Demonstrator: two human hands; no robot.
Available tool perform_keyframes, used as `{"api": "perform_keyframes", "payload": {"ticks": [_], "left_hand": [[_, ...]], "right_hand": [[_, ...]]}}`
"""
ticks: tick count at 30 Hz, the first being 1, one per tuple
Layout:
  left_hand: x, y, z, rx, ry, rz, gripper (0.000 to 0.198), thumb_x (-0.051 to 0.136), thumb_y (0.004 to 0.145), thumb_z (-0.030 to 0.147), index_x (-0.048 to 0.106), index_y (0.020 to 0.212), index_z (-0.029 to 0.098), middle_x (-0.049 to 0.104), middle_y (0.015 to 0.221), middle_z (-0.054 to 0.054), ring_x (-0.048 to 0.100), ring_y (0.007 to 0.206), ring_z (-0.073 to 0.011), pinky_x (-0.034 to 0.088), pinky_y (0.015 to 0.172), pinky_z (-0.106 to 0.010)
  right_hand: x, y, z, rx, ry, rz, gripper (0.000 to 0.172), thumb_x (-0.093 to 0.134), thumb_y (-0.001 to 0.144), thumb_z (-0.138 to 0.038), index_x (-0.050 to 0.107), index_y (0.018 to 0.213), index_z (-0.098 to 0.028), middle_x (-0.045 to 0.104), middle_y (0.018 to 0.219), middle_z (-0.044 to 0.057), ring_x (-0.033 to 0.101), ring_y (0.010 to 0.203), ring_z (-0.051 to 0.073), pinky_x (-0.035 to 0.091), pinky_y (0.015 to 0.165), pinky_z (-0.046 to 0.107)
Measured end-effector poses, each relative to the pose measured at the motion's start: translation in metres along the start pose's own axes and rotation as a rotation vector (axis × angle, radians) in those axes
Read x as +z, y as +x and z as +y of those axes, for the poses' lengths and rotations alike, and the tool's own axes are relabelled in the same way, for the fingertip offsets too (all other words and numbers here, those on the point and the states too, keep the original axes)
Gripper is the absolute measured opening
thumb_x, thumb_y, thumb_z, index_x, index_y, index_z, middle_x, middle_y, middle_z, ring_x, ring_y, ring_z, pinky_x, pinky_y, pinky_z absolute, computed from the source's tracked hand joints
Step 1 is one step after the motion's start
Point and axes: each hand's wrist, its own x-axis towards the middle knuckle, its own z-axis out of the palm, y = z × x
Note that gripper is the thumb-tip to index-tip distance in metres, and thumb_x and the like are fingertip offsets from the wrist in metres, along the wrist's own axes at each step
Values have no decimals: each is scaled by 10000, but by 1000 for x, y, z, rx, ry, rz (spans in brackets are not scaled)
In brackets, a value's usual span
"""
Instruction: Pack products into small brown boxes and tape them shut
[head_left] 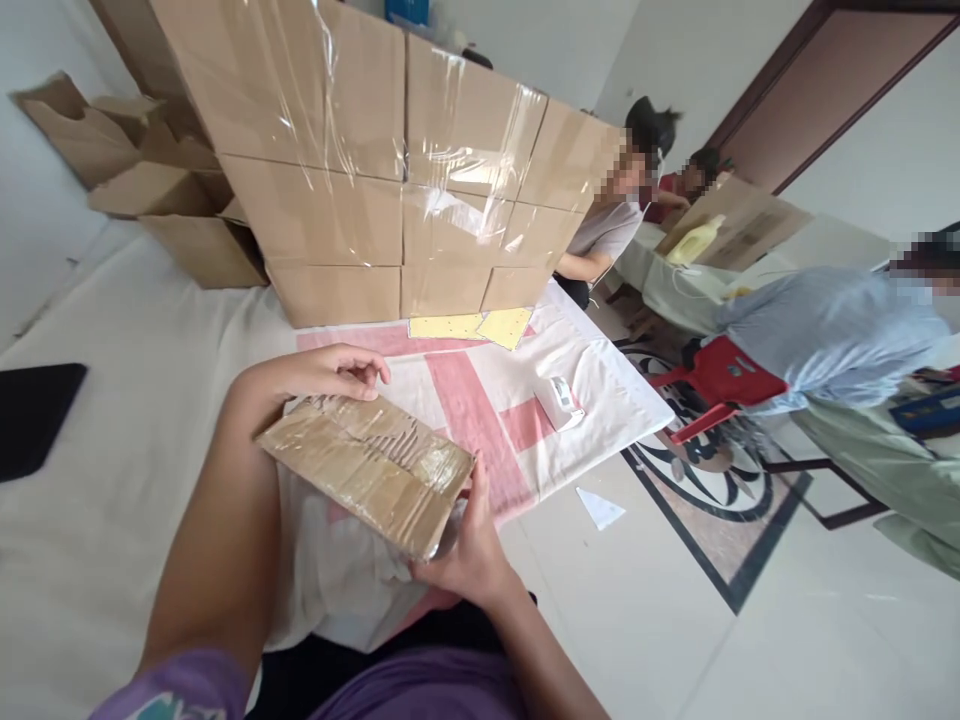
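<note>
A flat cardboard package (367,470) is tilted in front of me, wrapped in clear tape, with a torn, corrugated patch on its upper face. My right hand (469,540) grips its right end, thumb along the near corner and fingers underneath. My left hand (334,372) is at the package's far left edge, fingers curled and thumb close to the fingertips. Whether anything small is pinched there I cannot make out. The package's underside is hidden.
Stacked taped cartons (330,210) rise ahead. Yellow paper pieces (504,327) and a small white box (559,402) lie on the cloth-covered surface (600,370). Opened cartons (195,225) stand left, near a dark flat object (37,420). Several people and a red chair (731,375) are at right.
</note>
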Motion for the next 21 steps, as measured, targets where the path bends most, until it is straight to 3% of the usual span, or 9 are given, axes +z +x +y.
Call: {"api": "perform_keyframes", "payload": {"ticks": [3, 5, 6, 9, 11, 13, 16, 18, 21], "left_hand": [[10, 13, -20, 27, -202, 82, 593, 796, 687, 629, 741, 1085, 193, 724, 947, -64, 648, 879, -239, 492, 764, -299], [21, 26, -41, 43, -449, 232, 599, 798, 689, 630, 732, 1046, 154, 726, 939, -79, 628, 858, -221, 494, 775, -310], [26, 33, -52, 17, -577, 383, 577, 843, 627, 595, 723, 958, 139, 709, 840, -68, 603, 782, -201, 484, 729, -305], [36, 53, -81, 10, -671, 706, 460, 849, 580, 468, 625, 844, 164, 622, 710, 2, 528, 690, -143, 435, 662, -260], [35, 60, -94, 30, -709, 911, 392, 785, 600, 429, 561, 817, 190, 576, 688, 33, 499, 683, -125, 388, 638, -228], [32, 62, -101, 59, -741, 1037, 339, 731, 601, 385, 510, 780, 201, 540, 667, 51, 475, 672, -111, 366, 643, -213], [29, 62, -105, 83, -752, 1081, 307, 697, 589, 361, 489, 752, 204, 527, 648, 57, 465, 648, -107, 378, 662, -221], [32, 62, -106, 89, -714, 1076, 290, 700, 585, 368, 527, 749, 201, 550, 656, 49, 483, 651, -115, 386, 665, -234], [39, 64, -105, 99, -606, 1057, 265, 717, 593, 380, 601, 730, 185, 583, 670, 30, 507, 674, -126, 380, 667, -248]], "right_hand": [[-14, -7, 5, -62, 39, 121, 1487, 895, 567, -418, -117, 1636, -207, 309, 1588, 228, 500, 1365, 384, 485, 1103, 520], [-47, -21, 15, -80, 34, 237, 1320, 836, 644, -526, 36, 1642, -200, 368, 1563, 212, 484, 1394, 388, 462, 1131, 543], [-71, -30, 22, -55, 17, 335, 1217, 795, 693, -576, 121, 1632, -198, 411, 1536, 208, 476, 1407, 393, 451, 1139, 565], [-159, -59, 47, 77, -42, 747, 1004, 747, 731, -633, 359, 1532, -167, 551, 1379, 218, 569, 1291, 405, 519, 1039, 603], [-218, -71, 60, 119, -112, 1035, 1054, 778, 698, -599, 320, 1537, -155, 529, 1395, 225, 571, 1279, 404, 525, 1019, 617], [-263, -73, 72, 139, -143, 1159, 1182, 798, 660, -567, 176, 1586, -177, 405, 1509, 235, 519, 1343, 392, 529, 1025, 592], [-297, -56, 96, 334, -236, 1154, 1334, 823, 577, -550, 73, 1608, -160, 262, 1581, 284, 402, 1427, 430, 516, 1039, 576], [-300, -36, 116, 485, -332, 1085, 1404, 815, 537, -569, 59, 1606, -63, 229, 1574, 341, 303, 1472, 489, 416, 1126, 616], [-294, 5, 140, 554, -432, 989, 1489, 777, 534, -609, -27, 1575, 88, 164, 1566, 418, 178, 1508, 545, 265, 1204, 637]]}}
